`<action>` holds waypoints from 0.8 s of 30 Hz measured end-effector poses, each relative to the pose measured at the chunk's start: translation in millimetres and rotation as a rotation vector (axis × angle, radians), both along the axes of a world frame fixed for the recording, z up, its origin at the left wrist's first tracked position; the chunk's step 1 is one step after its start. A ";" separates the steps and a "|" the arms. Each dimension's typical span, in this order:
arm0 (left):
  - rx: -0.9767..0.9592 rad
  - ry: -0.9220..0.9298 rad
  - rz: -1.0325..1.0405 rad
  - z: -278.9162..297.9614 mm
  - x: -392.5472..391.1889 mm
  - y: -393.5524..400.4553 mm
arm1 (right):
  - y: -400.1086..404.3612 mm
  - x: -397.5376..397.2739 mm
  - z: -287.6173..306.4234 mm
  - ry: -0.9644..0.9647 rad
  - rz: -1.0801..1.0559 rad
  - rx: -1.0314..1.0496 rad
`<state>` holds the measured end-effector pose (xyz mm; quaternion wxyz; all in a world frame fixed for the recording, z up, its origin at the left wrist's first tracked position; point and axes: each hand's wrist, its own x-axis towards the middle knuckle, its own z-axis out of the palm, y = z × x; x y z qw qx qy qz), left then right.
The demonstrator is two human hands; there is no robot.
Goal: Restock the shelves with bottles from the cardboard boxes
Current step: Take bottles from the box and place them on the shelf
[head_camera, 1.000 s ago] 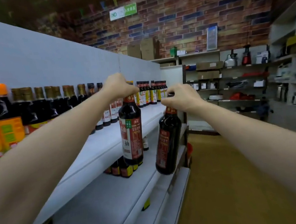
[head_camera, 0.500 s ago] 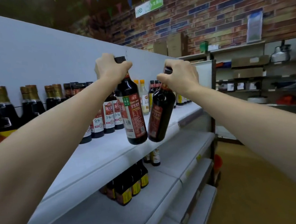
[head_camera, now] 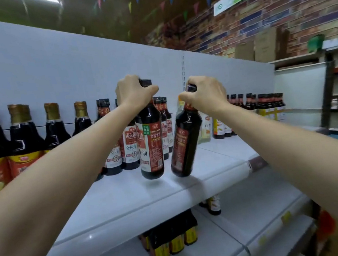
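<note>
Hands: left hand (head_camera: 134, 91) grips upright bottle (head_camera: 149, 142) by cap, right hand (head_camera: 204, 95) grips tilted bottle (head_camera: 185, 145) by cap | above shelf (head_camera: 150, 194) | risk: tilted base lands unevenly, topples; cap-only grip slips; knocks standing row (head_camera: 122, 145)

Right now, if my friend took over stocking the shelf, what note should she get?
Left hand grips the upright bottle by its cap, just above the top shelf.
Right hand grips the tilted bottle by its cap, bottom at the shelf.
Done: rows of bottles stand at the back.
Left: set both down, then fetch more.
</note>
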<state>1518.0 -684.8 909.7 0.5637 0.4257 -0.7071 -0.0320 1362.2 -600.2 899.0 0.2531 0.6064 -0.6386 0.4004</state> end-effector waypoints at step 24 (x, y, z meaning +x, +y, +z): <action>0.020 -0.348 0.495 -15.0 -19.5 -59.1 | -117.8 -26.0 3.9 0.140 0.352 0.322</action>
